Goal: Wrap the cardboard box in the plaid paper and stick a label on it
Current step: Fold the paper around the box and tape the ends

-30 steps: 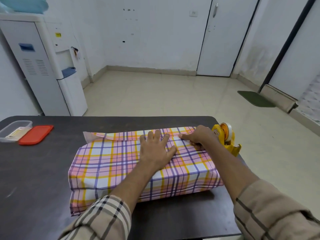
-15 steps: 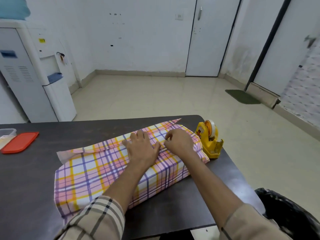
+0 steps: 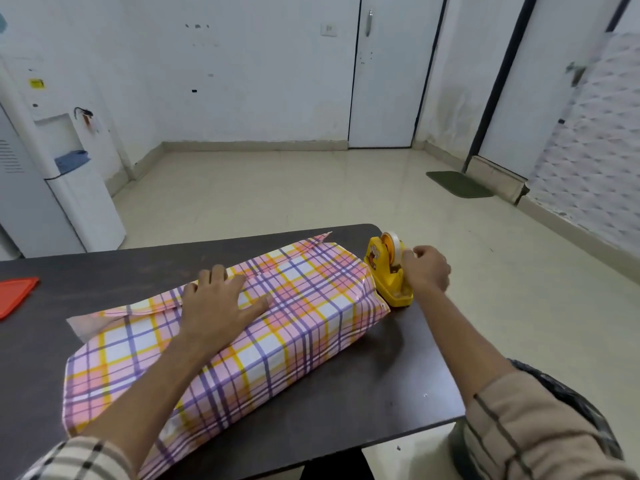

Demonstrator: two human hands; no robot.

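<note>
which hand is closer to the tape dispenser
Right. The right hand is at the tape dispenser, fingers at its roll. The left hand lies flat on the wrapped box, well off to the dispenser's left.

sleeves (image 3: 540,431): beige, dark check lines (rolled up) | forearms bare

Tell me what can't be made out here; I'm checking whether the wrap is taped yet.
Head view only:
- Tape on the seam: hidden under the left hand.
- Cardboard box: wholly covered by plaid paper.
- Right hand grip at the tape dispenser: any pulled tape too small to see.
- Label: none visible.
</note>
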